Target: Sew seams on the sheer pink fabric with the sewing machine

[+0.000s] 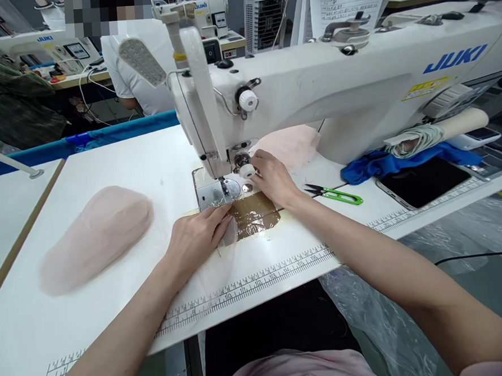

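Observation:
A white JUKI sewing machine [355,85] stands on the white table [117,162]. My left hand [197,236] lies flat, fingers together, pressing a thin pale sheer fabric piece [221,258] toward the needle plate [217,193]. My right hand [271,178] reaches behind the presser foot, with its fingertips pinched on a small white round knob [246,170] beside the needle. A stack of pink sheer fabric pieces [94,234] lies to the left of my left hand.
Green-handled thread snips [336,195] lie right of my right wrist. More pink fabric [291,143] sits behind the machine, blue cloth [385,163] and a dark tablet [424,180] to the right. A person in white sits beyond a blue divider [103,137]. Ruler markings [257,281] run along the table front.

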{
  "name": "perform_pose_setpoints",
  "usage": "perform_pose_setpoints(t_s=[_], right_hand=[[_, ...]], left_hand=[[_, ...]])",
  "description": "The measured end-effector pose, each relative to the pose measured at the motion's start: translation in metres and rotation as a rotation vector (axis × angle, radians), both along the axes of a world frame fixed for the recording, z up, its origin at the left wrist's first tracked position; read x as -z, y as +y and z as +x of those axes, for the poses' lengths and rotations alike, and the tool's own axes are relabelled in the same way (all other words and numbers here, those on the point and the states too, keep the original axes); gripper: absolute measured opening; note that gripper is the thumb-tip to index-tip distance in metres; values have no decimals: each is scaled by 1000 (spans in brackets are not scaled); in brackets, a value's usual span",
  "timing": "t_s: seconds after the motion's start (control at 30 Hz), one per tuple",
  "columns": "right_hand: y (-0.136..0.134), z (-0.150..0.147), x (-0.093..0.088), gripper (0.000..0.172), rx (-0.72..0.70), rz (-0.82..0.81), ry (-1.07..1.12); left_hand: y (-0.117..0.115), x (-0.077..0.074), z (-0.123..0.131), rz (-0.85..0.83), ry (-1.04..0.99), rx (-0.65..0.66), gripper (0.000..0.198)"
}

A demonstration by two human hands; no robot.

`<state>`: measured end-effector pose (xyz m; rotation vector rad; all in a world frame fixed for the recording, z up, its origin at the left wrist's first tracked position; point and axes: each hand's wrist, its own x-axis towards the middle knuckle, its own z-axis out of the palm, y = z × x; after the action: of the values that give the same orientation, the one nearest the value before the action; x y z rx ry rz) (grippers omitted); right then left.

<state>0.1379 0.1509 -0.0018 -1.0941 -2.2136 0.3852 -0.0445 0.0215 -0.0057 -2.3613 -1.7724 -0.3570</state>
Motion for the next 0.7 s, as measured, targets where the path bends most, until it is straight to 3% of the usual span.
perform_pose_setpoints(t_s=[0.13, 0.23, 0.3, 0.43, 0.5, 0.57, 0.63, 0.7], right_hand=[[-1, 7, -12, 18, 26, -47, -45], [-6, 17, -27, 17, -31, -112, -146], [-13, 27, -44, 15, -137, -179, -248], [-41, 51, -83, 10, -478, -355, -459], [-60, 65, -94, 9, -665, -536, -537], [-83, 79, -90, 9, -762, -819, -670], [-107, 96, -73, 16, -706, -1090, -923], [-132, 112, -49, 28, -638, -1203, -1194]], left_hand=[[0, 1, 0, -22, -29, -13, 37], [-1, 2, -1, -40, -42, -14, 39], [-1, 3, -2, -58, -47, -14, 41], [1, 7, -4, -103, -71, -36, 43], [1, 8, -4, -130, -94, -44, 45], [1, 8, -4, -153, -108, -46, 46], [0, 7, -5, -169, -106, -52, 48], [-1, 5, -5, -184, -102, -63, 50]])
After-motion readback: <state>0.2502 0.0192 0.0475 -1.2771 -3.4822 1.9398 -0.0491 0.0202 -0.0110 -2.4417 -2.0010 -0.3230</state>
